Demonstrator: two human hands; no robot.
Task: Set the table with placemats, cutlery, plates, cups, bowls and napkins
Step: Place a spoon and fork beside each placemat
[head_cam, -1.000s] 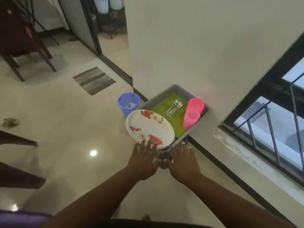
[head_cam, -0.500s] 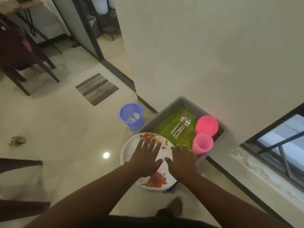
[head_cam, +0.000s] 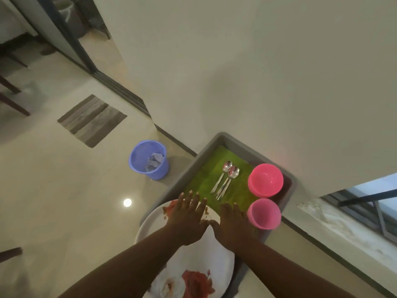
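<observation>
With both our hands, left (head_cam: 187, 220) and right (head_cam: 234, 226), flat and holding nothing above the plate (head_cam: 193, 274) leaning out of the grey tub (head_cam: 217, 139), we judge it stiff, slippery, best gripped by opposite rims.

A blue bin (head_cam: 148, 160) with crumpled paper inside stands on the glossy floor at about nine o'clock. A striped grey mat (head_cam: 92, 120) lies toward ten o'clock. Dark chair legs (head_cam: 10, 97) show at the left edge.

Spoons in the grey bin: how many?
2. One spoon and a second spoon lie side by side on the green placemat, left of the pink bowl. More could be hidden under the plate or hands.
</observation>
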